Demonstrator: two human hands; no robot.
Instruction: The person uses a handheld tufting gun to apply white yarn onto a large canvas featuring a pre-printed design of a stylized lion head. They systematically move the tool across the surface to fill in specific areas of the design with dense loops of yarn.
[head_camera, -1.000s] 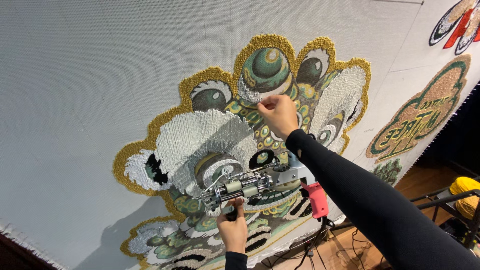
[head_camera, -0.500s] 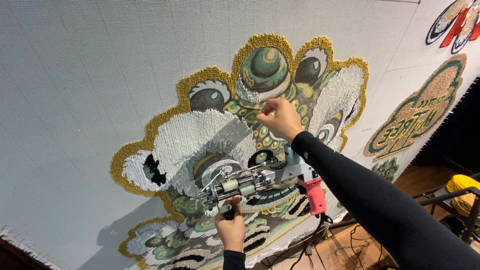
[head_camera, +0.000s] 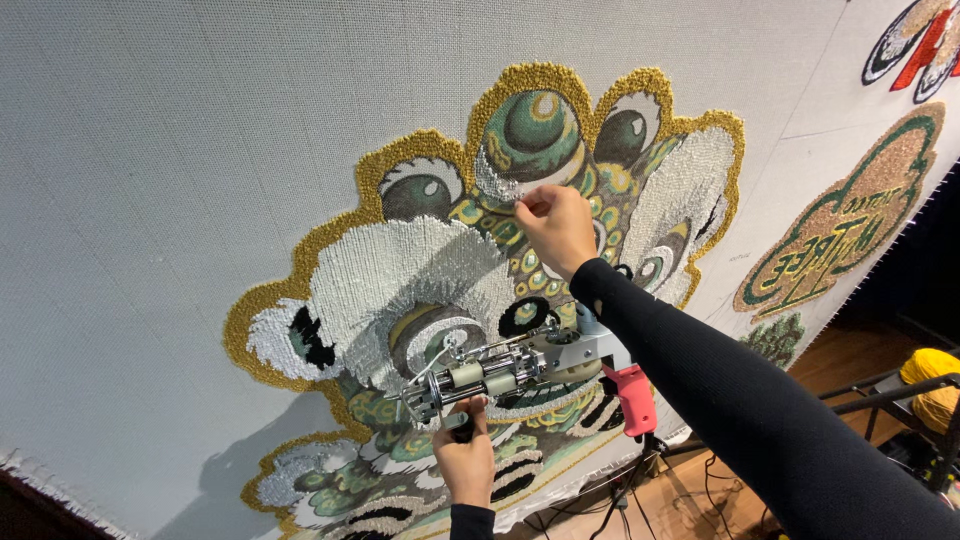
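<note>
While your left hand (head_camera: 466, 462) closes around the lower handle of the tufting gun (head_camera: 510, 372), the tool sits level across the lower middle of the stretched backing cloth (head_camera: 150, 150), its metal nose pointing toward the left edge and its pink rear grip (head_camera: 634, 398) hanging free toward the right. Your right hand (head_camera: 556, 226) reaches up from a black sleeve (head_camera: 740, 410) to the tufted lion-head design (head_camera: 480, 300), thumb and forefinger pinched together on a bit of yarn at the silver-white patch just below the big green dome near the design's top. The remaining fingers curl into the palm. The gun lies against the white and green pile beneath that hand, well apart from it. A second tufted emblem (head_camera: 840, 230), green and tan, shows near the cloth's right edge, and a yellow object (head_camera: 930, 372) rests low beyond it.
</note>
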